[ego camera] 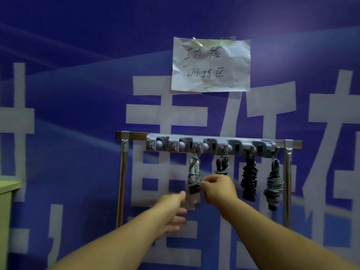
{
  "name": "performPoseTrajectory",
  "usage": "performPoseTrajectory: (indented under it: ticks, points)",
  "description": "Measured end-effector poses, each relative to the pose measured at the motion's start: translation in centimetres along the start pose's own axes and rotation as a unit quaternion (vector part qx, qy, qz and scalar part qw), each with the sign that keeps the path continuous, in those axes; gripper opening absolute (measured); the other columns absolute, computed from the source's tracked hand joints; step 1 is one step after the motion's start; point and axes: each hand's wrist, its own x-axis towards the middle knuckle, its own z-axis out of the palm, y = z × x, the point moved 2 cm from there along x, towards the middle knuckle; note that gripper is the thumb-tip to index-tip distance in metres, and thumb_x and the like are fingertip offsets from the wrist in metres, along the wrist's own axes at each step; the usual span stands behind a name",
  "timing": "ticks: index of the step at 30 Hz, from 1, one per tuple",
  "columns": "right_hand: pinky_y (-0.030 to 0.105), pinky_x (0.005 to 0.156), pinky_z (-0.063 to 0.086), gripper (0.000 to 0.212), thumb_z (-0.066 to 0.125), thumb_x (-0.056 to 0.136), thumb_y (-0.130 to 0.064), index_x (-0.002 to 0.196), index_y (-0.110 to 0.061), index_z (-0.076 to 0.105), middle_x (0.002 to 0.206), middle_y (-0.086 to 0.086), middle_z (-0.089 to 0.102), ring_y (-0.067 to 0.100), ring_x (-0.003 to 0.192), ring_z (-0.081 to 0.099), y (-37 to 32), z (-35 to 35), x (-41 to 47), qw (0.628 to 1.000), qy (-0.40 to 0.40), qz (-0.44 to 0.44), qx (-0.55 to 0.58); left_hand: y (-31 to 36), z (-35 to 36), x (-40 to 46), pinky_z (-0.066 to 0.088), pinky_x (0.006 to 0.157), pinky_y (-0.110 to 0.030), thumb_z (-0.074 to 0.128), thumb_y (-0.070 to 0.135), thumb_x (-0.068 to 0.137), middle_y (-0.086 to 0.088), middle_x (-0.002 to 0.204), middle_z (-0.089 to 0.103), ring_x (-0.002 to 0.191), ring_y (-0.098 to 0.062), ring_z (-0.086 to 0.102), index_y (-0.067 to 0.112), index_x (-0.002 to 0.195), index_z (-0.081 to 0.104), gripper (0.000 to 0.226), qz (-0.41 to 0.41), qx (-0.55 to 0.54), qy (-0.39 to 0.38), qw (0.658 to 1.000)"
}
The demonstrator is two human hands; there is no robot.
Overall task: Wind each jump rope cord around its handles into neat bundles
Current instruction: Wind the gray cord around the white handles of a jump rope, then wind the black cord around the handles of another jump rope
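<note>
A blue banner wall point(78, 94) with large pale characters fills the background, a crumpled handwritten paper sign point(211, 64) taped at twelve o'clock. Below it a grey hook rail point(211, 145) sits on a metal rack point(208, 137), carrying four wound rope bundles. The leftmost, a grey-corded jump rope with pale handles point(193, 177), hangs near centre; the right hand point(218, 189) pinches its cord coils at three o'clock of it, while the left hand point(172, 210) hovers released, fingers loose, just below. Rightward hang a dark-handled bundle point(222, 165), a black beaded rope point(249, 178) and a thick grey bundle point(273, 185). A pale green cabinet point(7, 191) stands at nine o'clock.
</note>
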Motion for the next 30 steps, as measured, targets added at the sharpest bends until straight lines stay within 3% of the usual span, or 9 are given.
performPoseTrajectory:
  ticks: [3, 8, 12, 14, 21, 27, 30]
  points:
    - [0.033, 0.054, 0.049, 0.022, 0.061, 0.088, -0.015, 0.069, -0.01, 0.071, 0.064, 0.009, 0.067, 0.021, 0.058, 0.059, 3.5, 2.0, -3.2, 0.998, -0.049, 0.033, -0.003, -4.1, -2.5, -0.7, 0.054, 0.081, -0.039, 0.049, 0.05, 0.099, -0.008, 0.105, 0.072, 0.093, -0.025, 0.071, 0.019, 0.116, 0.063, 0.038, -0.053, 0.013, 0.005, 0.998]
    - [0.029, 0.061, 0.055, 0.033, 0.066, 0.089, -0.031, 0.064, -0.01, 0.073, 0.062, 0.003, 0.072, 0.009, 0.053, 0.062, 9.2, 8.4, -9.1, 0.985, -0.137, 0.094, -0.048, -13.8, -7.5, -1.3, 0.051, 0.066, -0.036, 0.064, 0.047, 0.092, -0.019, 0.088, 0.072, 0.073, -0.032, 0.069, 0.005, 0.102, 0.069, 0.043, -0.099, -0.013, 0.07, 0.993]
    - [0.019, 0.052, 0.046, 0.042, 0.064, 0.091, -0.034, 0.054, -0.015, 0.066, 0.047, -0.004, 0.062, 0.004, 0.043, 0.054, 13.8, 14.8, -15.2, 0.974, -0.202, 0.098, -0.041, -22.7, -10.2, -2.7, 0.037, 0.052, -0.024, 0.063, 0.051, 0.092, -0.011, 0.068, 0.067, 0.047, -0.022, 0.056, 0.006, 0.1, 0.069, 0.046, -0.111, -0.021, 0.121, 0.986]
    - [0.025, 0.054, 0.047, 0.042, 0.065, 0.09, -0.036, 0.054, -0.014, 0.065, 0.049, 0.0, 0.062, 0.008, 0.044, 0.054, 17.2, 18.4, -18.5, 0.968, -0.219, 0.115, -0.031, -28.0, -10.9, -3.2, 0.032, 0.05, -0.021, 0.058, 0.055, 0.093, -0.009, 0.073, 0.069, 0.046, -0.018, 0.054, 0.01, 0.099, 0.068, 0.047, -0.141, -0.014, 0.131, 0.981]
    - [0.032, 0.059, 0.045, 0.037, 0.07, 0.084, -0.041, 0.053, -0.02, 0.067, 0.051, 0.0, 0.061, 0.015, 0.051, 0.053, 28.1, 28.3, -26.6, 0.938, -0.301, 0.17, -0.031, -42.1, -14.3, -2.6, 0.037, 0.056, -0.021, 0.053, 0.059, 0.094, 0.003, 0.068, 0.067, 0.054, -0.014, 0.058, 0.018, 0.092, 0.067, 0.044, -0.211, 0.019, 0.139, 0.967]
    - [0.028, 0.057, 0.041, 0.045, 0.07, 0.086, -0.038, 0.045, -0.019, 0.062, 0.044, -0.004, 0.055, 0.012, 0.044, 0.045, 35.4, 33.0, -31.1, 0.903, -0.356, 0.229, -0.076, -52.8, -19.5, -2.9, 0.04, 0.054, -0.022, 0.054, 0.059, 0.094, 0.001, 0.078, 0.07, 0.055, -0.014, 0.06, 0.017, 0.099, 0.067, 0.044, -0.259, 0.07, 0.132, 0.954]
    - [0.029, 0.057, 0.042, 0.039, 0.071, 0.085, -0.037, 0.053, -0.015, 0.065, 0.046, -0.004, 0.055, 0.013, 0.046, 0.046, 38.6, 34.9, -33.3, 0.879, -0.39, 0.255, -0.102, -59.2, -22.4, -3.7, 0.046, 0.057, -0.027, 0.062, 0.052, 0.093, -0.007, 0.071, 0.068, 0.052, -0.021, 0.058, 0.009, 0.09, 0.07, 0.044, -0.291, 0.09, 0.154, 0.94]
